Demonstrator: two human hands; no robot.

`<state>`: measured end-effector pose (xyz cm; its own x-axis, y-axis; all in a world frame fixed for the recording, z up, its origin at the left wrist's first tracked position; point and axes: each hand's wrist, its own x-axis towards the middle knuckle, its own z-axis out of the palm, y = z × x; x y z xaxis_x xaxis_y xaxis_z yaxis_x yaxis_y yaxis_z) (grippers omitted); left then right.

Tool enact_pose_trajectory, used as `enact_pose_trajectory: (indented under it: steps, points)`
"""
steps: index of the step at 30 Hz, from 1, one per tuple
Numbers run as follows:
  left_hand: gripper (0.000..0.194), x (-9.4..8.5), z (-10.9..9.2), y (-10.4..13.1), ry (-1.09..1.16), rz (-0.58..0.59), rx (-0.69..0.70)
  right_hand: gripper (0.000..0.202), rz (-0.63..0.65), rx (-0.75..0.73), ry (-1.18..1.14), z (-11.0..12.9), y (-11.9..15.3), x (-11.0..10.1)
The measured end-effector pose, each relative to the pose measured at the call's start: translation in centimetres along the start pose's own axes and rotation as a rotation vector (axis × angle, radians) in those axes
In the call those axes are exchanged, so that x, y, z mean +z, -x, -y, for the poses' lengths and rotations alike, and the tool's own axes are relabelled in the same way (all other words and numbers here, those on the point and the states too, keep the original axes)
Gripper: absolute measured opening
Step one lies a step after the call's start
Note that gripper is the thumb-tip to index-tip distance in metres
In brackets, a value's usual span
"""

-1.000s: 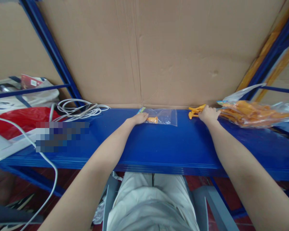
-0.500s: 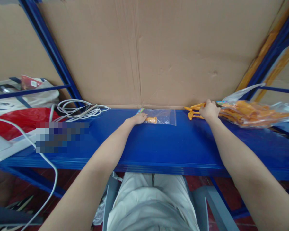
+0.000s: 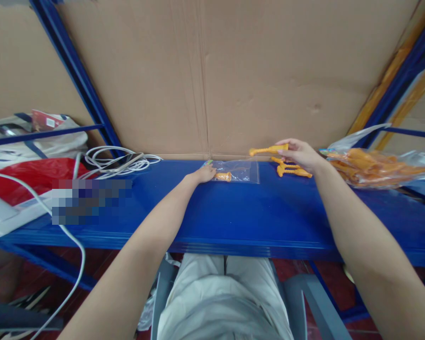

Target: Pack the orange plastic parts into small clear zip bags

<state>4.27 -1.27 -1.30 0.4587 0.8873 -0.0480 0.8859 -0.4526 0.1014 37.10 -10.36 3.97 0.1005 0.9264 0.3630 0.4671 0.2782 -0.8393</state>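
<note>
The blue tabletop carries a stuffed bag and a flat bag with one piece inside. The left hand, grip unclear, touches the latter; the right hand pinches an orange stick, unbagged like nearby loose pieces.

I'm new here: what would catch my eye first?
Probably the slim orange piece, held in the right hand before the brown cardboard wall. Left of it, the left hand touches a flat clear plastic bag on the blue table. Far right lies a bulky clear bag of orange pieces.
</note>
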Motion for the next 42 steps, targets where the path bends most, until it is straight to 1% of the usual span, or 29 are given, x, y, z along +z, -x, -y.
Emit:
enact_pose_trajectory:
  steps: [2,4,6,9,14,18,21,28,33,36,38,42]
  points:
    - [0.056,0.0,0.0,0.1,0.019,0.0,-0.009,0.033,0.121,0.015,-0.089,0.1,0.5,0.0]
    - [0.056,0.0,-0.1,0.2,0.047,-0.005,-0.012,0.031,0.187,0.052,-0.138,0.0,0.8,-0.2]
    - [0.055,0.0,-0.1,0.2,0.08,-0.019,-0.012,0.031,0.219,0.09,-0.156,-0.1,0.9,-0.4]
    - [0.055,0.0,0.0,0.2,0.089,-0.028,-0.01,0.032,0.244,0.124,-0.122,-0.4,0.7,-0.8]
    - [0.058,0.0,-0.1,0.2,-0.036,0.008,0.033,0.033,0.307,0.125,-0.037,-0.6,0.7,-0.9]
    - [0.06,0.0,-0.1,0.2,-0.134,0.02,0.04,0.032,0.358,0.095,-0.038,-0.5,0.7,0.0]
    - [0.061,0.0,-0.1,0.2,-0.152,0.011,0.047,0.031,0.324,0.081,-0.019,-0.6,0.6,1.1]
    - [0.061,-0.2,-0.3,0.4,-0.097,0.03,0.005,0.029,0.143,0.012,0.008,-1.8,0.1,4.2]
    - [0.06,-0.5,-0.9,1.1,-0.07,0.04,-0.065,0.027,0.057,0.023,-0.073,-2.1,0.0,7.0]
    - [0.061,-0.6,-1.0,1.2,-0.07,0.049,-0.065,0.026,0.042,0.018,-0.124,-2.1,0.1,8.2]
    - [0.061,-0.6,-1.0,1.2,-0.073,0.046,-0.039,0.024,0.052,0.012,-0.124,-2.3,0.1,8.6]
    - [0.063,-0.6,-0.8,1.0,-0.073,0.048,0.011,0.021,0.097,-0.034,0.015,-3.1,-0.2,8.6]
